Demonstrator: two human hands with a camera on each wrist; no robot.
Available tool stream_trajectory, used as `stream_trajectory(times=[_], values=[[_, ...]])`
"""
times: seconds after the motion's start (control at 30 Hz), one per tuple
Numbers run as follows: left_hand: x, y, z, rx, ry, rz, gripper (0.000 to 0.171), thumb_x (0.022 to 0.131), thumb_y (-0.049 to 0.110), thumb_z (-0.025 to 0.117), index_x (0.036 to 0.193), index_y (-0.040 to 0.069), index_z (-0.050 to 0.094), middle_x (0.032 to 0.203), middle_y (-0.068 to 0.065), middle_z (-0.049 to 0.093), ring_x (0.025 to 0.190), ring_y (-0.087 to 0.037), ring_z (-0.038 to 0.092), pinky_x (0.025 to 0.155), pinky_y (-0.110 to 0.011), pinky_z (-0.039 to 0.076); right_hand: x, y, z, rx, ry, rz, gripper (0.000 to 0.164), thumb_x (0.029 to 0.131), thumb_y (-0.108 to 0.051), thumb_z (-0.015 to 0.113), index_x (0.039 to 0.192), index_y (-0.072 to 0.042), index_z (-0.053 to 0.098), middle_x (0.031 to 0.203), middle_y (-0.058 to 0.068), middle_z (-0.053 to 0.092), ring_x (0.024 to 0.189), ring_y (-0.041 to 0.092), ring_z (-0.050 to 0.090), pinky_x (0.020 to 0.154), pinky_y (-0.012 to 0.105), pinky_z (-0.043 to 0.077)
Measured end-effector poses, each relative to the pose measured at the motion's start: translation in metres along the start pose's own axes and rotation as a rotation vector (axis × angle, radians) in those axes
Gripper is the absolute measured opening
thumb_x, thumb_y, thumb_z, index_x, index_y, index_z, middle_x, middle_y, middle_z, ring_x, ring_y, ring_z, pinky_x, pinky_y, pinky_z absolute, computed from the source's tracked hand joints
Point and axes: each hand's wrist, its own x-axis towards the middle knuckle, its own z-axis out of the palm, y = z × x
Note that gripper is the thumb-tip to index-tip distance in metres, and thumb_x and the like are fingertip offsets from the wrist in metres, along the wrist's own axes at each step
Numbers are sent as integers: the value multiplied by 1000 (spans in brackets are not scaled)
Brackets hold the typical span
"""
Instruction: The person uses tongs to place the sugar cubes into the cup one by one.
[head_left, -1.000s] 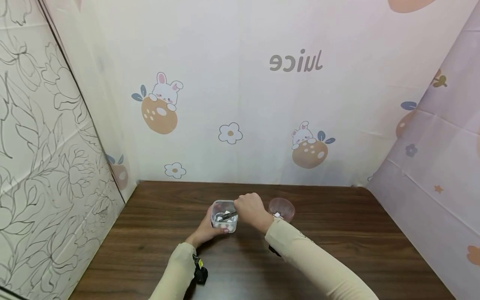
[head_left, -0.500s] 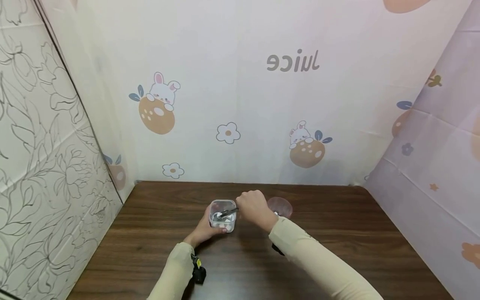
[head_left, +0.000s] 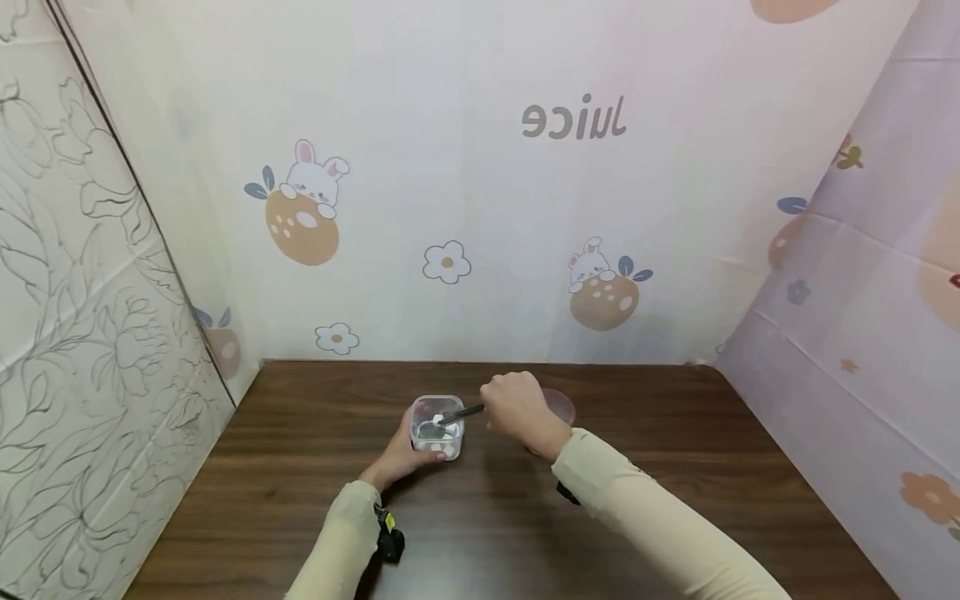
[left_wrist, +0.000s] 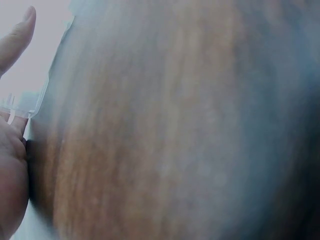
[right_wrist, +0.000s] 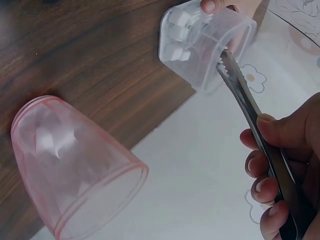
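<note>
My left hand (head_left: 401, 458) holds a clear square plastic container (right_wrist: 200, 55) from its left side, thumb across the near wall. Several white cube-like pieces (right_wrist: 178, 52) lie inside it. In my right hand (head_left: 517, 408) is a pair of metal tongs (right_wrist: 252, 115), thumb on one side and fingers curled round the other. The serrated tips reach the container's opening, beside a white piece (head_left: 438, 420); whether they pinch it I cannot tell. A translucent pink cup (right_wrist: 75, 165) stands to the right, partly hidden behind my right hand in the head view.
The dark wooden table (head_left: 300, 492) carries all of this. Patterned cloth (head_left: 480, 183) hangs behind it and along both sides. Black wrist-camera gear (head_left: 390, 542) sits under the left sleeve.
My right hand has moved slightly right and up, lifting the tongs' tips higher in the container. My left hand keeps its hold on the container. The head view has shifted a little.
</note>
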Motion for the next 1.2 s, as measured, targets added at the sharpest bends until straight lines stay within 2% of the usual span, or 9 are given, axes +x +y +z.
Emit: stream_trajectory(times=[0.17,0.37,0.53,0.63,0.73,0.93,1.1,1.2], values=[[0,-4,0,7,8,12,95,60,-4,76,134,-4,16,130,-29,30,116,-43,30,95,-53,21,-5,3,-10,2,1,8,26,64,-26,69,48,-20,50,44,-7,38,38,8,31,34,27,27],[-1,-5,0,16,13,11,93,61,-4,76,133,-4,18,130,-30,30,117,-44,29,95,-54,21,-11,10,-19,1,1,11,36,69,-27,69,44,-21,43,42,-8,34,40,7,23,34,24,24],[-1,-3,0,23,19,15,92,61,-2,76,132,-4,19,130,-30,31,116,-44,30,94,-54,21,-18,17,-25,-2,34,19,45,70,-22,66,43,-21,29,43,-9,19,42,8,16,35,23,16],[-2,-3,1,27,23,28,91,61,-3,76,132,-5,19,129,-30,32,115,-45,32,94,-54,22,-22,22,-28,-2,36,29,46,70,-23,66,43,-21,29,43,-9,16,42,7,14,36,22,13],[-2,-3,2,29,30,35,91,60,-3,76,132,-6,20,128,-31,32,115,-45,31,94,-55,22,-26,27,-29,6,19,44,42,70,-24,68,43,-21,37,41,-10,20,41,7,16,35,22,16],[-4,2,1,12,18,-3,92,62,-1,76,133,-6,18,131,-32,29,117,-46,28,96,-55,18,-31,38,-32,31,3,85,26,69,-21,66,48,-19,51,40,-8,32,41,9,22,32,25,22],[-3,1,1,7,12,-7,92,63,-2,76,133,-6,17,131,-31,28,118,-45,28,96,-54,18,-39,49,-35,26,14,107,5,64,-16,63,61,-19,66,49,-5,51,40,10,30,32,28,26],[-3,1,1,-2,12,-21,94,63,-3,75,135,-5,16,132,-30,27,118,-45,27,97,-54,18,-44,54,-39,25,7,120,9,64,-15,63,66,-21,69,55,-5,57,40,10,34,32,28,26]])
